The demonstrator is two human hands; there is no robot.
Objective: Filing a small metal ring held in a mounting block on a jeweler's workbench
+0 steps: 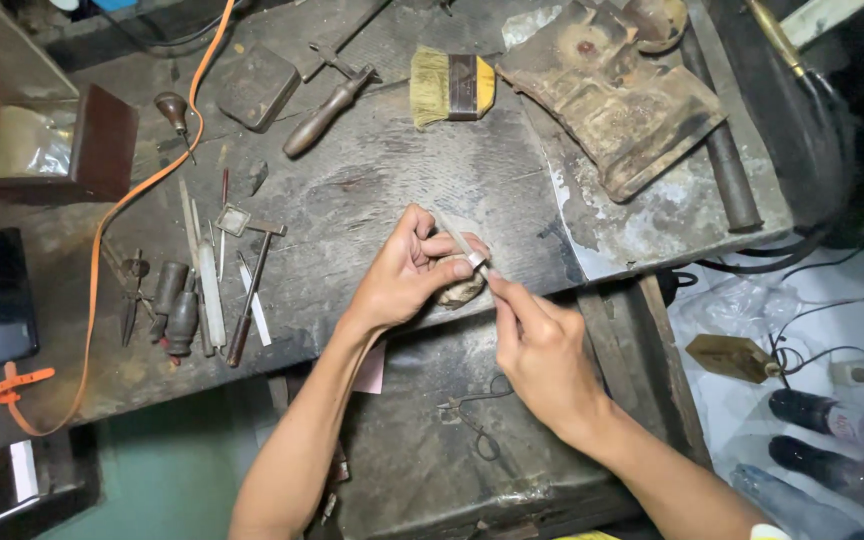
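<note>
My left hand [407, 270] is closed around a small lumpy brownish block [460, 291] at centre frame, pressing it against the front edge of the dark worn table [372, 190]. Thumb and forefinger also pinch a tiny pale metal piece [477, 260] on top of the block. My right hand [542, 350] is pinched narrow on a thin metal tool, probably a file [460, 238], whose far end pokes up-left past the left fingers. I can't tell exactly what the piece is, too small.

Risks as I judge them: the piece is held only by fingertips, so a hard stroke could flick it off the edge, down onto the cluttered lower box [422, 450] or the floor, hard to find. The tool runs right beside my left fingertips, so a slip would scrape skin. The block sits at the very edge of the table and could roll off if my grip loosens.

Small hammer [252, 290], pliers [132, 295] and gravers [177, 315] lie at left, well apart, as does the brush [452, 88] up top.
</note>
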